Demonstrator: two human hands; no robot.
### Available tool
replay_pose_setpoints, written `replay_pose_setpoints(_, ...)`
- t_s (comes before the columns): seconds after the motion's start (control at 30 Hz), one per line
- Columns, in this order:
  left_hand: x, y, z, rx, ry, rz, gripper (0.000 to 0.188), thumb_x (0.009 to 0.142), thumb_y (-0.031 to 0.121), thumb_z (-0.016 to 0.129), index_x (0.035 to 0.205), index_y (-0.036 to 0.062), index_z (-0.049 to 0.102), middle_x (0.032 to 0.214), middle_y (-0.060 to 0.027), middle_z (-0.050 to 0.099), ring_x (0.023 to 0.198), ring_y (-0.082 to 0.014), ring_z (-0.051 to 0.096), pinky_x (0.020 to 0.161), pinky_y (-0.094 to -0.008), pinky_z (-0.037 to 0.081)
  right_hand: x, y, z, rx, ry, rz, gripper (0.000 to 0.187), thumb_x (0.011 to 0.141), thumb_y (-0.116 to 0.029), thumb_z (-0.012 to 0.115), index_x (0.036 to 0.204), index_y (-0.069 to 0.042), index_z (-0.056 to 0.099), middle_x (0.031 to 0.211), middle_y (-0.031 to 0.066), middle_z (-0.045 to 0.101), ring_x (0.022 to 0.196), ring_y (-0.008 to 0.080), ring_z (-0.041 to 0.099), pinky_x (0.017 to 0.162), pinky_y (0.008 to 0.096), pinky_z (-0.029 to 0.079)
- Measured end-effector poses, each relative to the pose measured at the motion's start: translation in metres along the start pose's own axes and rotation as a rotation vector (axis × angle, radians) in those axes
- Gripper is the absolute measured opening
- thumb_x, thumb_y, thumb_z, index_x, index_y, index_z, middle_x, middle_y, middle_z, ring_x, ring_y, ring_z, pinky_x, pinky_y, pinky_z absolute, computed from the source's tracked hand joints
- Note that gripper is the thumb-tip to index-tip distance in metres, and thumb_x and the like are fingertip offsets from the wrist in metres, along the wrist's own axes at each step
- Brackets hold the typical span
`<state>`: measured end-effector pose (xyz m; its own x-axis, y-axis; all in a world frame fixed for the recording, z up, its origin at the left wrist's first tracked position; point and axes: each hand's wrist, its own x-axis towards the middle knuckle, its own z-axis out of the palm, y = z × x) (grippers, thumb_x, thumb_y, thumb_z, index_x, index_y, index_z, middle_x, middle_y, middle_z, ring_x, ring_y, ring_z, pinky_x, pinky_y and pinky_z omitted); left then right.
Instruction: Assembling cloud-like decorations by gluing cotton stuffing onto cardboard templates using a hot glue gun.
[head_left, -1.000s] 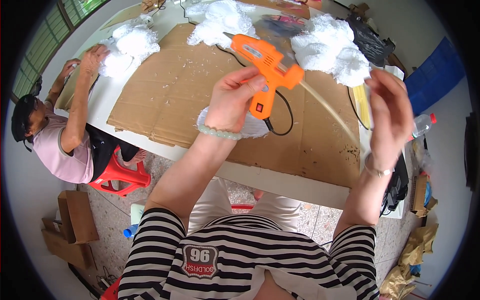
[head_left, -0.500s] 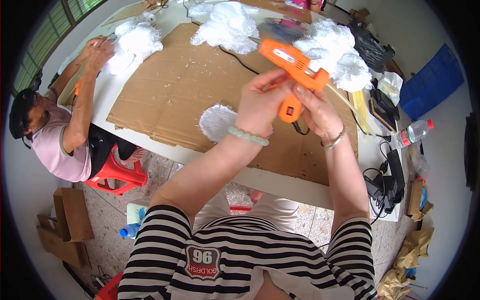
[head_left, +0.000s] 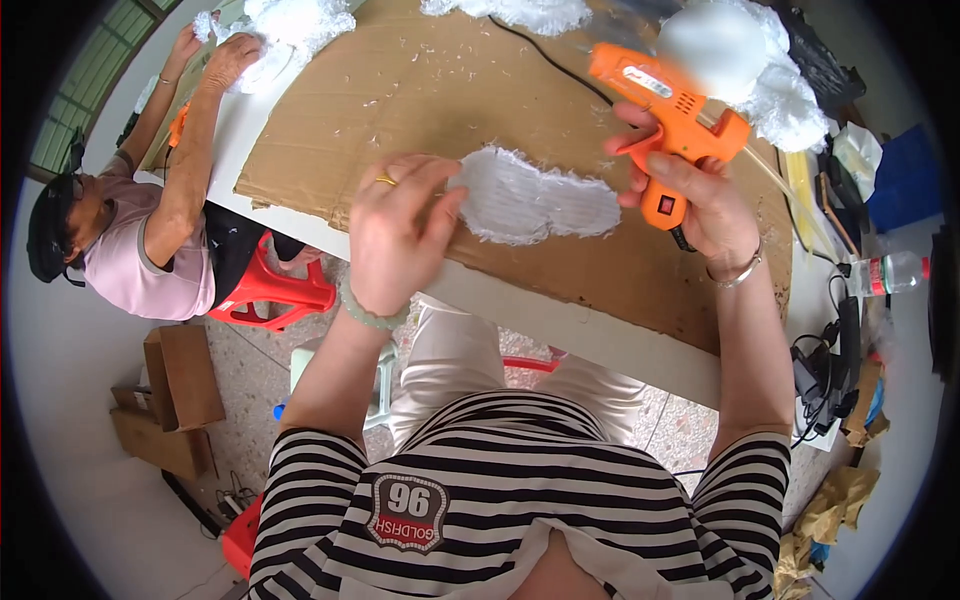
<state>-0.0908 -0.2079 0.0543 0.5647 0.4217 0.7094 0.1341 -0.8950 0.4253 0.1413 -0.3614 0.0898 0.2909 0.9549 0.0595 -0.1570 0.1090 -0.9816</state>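
Observation:
My right hand (head_left: 700,190) is wrapped round the handle of an orange hot glue gun (head_left: 670,95), its nozzle pointing up and left above the cardboard. A pale glue stick (head_left: 755,160) trails from the gun's back end. On the cardboard lies an oblong piece of white fluffy fabric (head_left: 540,200) with frayed edges. At its left end is my left hand (head_left: 405,225), fingers bent and thumb apart from them. The fingertips are close to the fabric's edge; whether they touch it is unclear.
A large cardboard sheet (head_left: 340,130) covers much of the white table. White fluffy heaps (head_left: 515,10) lie along the far side. At left, a co-worker (head_left: 150,235) handles white fluff. A plastic bottle (head_left: 895,272) and black power adapters (head_left: 825,350) are at right; the gun's cord runs below its handle.
My left hand has left the glue gun and moved down-left to the fabric, which now shows more fully. The glue gun has shifted right in my right hand. The whole view has shifted.

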Motion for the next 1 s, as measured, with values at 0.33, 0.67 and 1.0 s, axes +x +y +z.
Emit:
replay_pose_setpoints(0.33, 0.018, -0.008, 0.005, 0.036, -0.263, 0.222, 0.021, 0.072, 0.002, 0.064, 0.093, 0.0034, 0.063, 0.090, -0.0130, 0.065, 0.090, -0.0331, 0.060, 0.076, -0.0384, 0.049, 0.010, 0.016, 0.013, -0.116, 0.003, -0.068, 0.037, 0.086, -0.009, 0.055, 0.121, 0.002, 0.050, 0.111, 0.0120, 0.058, 0.099, 0.0194, 0.058, 0.083, 0.0359, 0.052)
replay_pose_setpoints(0.67, 0.069, -0.033, 0.024, -0.029, -0.632, -0.034, 0.015, 0.080, 0.012, 0.065, 0.089, 0.0000, 0.064, 0.082, -0.0127, 0.063, 0.074, -0.0229, 0.061, 0.064, -0.0308, 0.048, 0.013, 0.011, 0.036, 0.077, -0.010, -0.030, 0.035, 0.089, -0.011, 0.053, 0.121, 0.000, 0.050, 0.109, 0.0129, 0.059, 0.084, 0.0128, 0.058, 0.083, 0.0394, 0.053)
replay_pose_setpoints(1.0, 0.080, -0.033, 0.038, -0.218, -0.865, -0.285, 0.010, 0.081, 0.008, 0.063, 0.085, -0.0009, 0.064, 0.075, -0.0055, 0.061, 0.069, -0.0121, 0.056, 0.063, -0.0265, 0.045, 0.013, 0.020, 0.038, 0.091, 0.075, -0.017, 0.033, 0.089, -0.012, 0.053, 0.120, -0.001, 0.051, 0.105, 0.0113, 0.061, 0.079, 0.0112, 0.058, 0.080, 0.0342, 0.052)
